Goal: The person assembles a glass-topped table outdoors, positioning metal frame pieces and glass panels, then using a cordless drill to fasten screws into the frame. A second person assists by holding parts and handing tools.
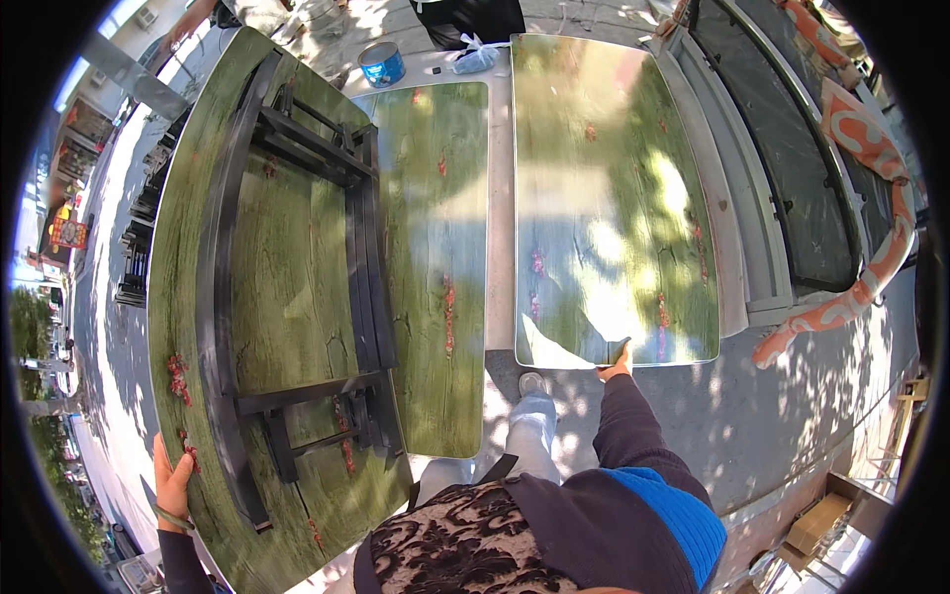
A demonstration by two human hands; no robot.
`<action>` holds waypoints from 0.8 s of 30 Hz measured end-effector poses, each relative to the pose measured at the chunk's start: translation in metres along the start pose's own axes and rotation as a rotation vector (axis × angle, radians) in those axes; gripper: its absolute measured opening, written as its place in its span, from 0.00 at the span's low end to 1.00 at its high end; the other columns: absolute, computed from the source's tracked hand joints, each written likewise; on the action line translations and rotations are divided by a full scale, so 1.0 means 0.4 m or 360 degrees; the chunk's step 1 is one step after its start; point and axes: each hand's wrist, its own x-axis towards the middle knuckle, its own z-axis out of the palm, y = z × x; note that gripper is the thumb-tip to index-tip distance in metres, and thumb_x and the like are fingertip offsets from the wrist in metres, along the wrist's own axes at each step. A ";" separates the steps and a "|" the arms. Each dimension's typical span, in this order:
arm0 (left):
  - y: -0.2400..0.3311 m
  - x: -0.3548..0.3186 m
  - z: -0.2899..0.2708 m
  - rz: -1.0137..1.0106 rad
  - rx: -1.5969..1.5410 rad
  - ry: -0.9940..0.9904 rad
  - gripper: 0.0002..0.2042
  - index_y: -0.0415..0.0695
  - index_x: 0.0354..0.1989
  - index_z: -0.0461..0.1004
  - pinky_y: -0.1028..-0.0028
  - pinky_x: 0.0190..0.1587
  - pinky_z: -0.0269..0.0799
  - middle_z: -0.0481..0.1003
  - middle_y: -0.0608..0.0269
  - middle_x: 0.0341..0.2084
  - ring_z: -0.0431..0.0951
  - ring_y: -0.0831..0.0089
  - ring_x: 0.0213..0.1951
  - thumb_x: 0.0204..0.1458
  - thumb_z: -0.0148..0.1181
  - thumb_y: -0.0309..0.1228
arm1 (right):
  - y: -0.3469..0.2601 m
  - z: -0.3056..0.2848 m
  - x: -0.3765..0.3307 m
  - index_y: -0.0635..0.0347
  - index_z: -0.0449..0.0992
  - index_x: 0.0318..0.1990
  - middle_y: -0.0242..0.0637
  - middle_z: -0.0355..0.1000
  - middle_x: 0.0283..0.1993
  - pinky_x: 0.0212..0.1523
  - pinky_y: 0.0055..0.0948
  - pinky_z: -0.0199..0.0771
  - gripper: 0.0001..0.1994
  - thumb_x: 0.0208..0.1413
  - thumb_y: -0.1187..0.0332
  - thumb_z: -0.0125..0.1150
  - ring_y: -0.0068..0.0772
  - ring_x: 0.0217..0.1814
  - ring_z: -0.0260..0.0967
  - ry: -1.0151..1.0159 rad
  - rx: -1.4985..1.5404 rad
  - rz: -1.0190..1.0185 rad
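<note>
My left hand (pixel 173 482) grips the left edge of a folding table (pixel 280 238): a green wood-patterned board with red flower prints, black metal legs folded flat on its upper side. The thumb lies on top of the board. Partly beneath it, a second green board (pixel 442 198) shows on the right. My right hand (pixel 617 364) is closed on the near edge of another green board (pixel 554 198), thumb on top, fingers hidden below. Sun patches and shadow lie across this board. It rests on a pale surface (pixel 501 247), beside the second board with a narrow gap between.
A blue tin (pixel 382 65) and a plastic bag (pixel 477 57) stand beyond the boards. Another person's dark clothing (pixel 467 20) shows at the far side. On the right are a framed dark panel (pixel 777 139) and an orange-and-white wrapped bar (pixel 871 277). Cardboard boxes (pixel 819 523) lie lower right.
</note>
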 end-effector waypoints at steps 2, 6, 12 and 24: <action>-0.012 0.003 0.017 -0.0049 0.0107 0.0082 0.25 0.39 0.60 0.56 0.74 0.53 0.63 0.67 0.62 0.49 0.68 0.73 0.48 0.53 0.53 0.25 | -0.026 0.007 -0.042 0.43 0.60 0.62 0.34 0.55 0.67 0.63 0.53 0.52 0.39 0.45 0.33 0.52 0.44 0.66 0.52 -0.0034 -0.0065 -0.0060; -0.005 0.006 0.039 -0.0214 0.0177 0.0079 0.26 0.39 0.60 0.55 0.76 0.51 0.63 0.67 0.62 0.49 0.68 0.74 0.46 0.52 0.52 0.23 | -0.047 0.067 -0.117 0.43 0.62 0.61 0.32 0.59 0.64 0.58 0.51 0.59 0.42 0.39 0.32 0.59 0.41 0.63 0.57 0.0167 0.0151 -0.0299; 0.108 -0.012 0.134 -0.0131 0.0218 0.0014 0.28 0.32 0.62 0.49 0.72 0.58 0.57 0.64 0.54 0.53 0.65 0.69 0.53 0.53 0.51 0.20 | -0.049 0.055 -0.101 0.40 0.58 0.62 0.32 0.55 0.66 0.57 0.53 0.60 0.44 0.38 0.31 0.60 0.44 0.63 0.56 0.0082 0.0104 -0.0369; 0.037 -0.032 0.094 -0.0266 0.0281 0.0077 0.30 0.36 0.64 0.50 0.72 0.42 0.72 0.67 0.51 0.49 0.72 0.67 0.39 0.55 0.56 0.23 | 0.191 0.143 -0.113 0.49 0.64 0.57 0.38 0.62 0.58 0.55 0.49 0.64 0.38 0.42 0.36 0.62 0.46 0.57 0.61 0.0189 0.0286 -0.0232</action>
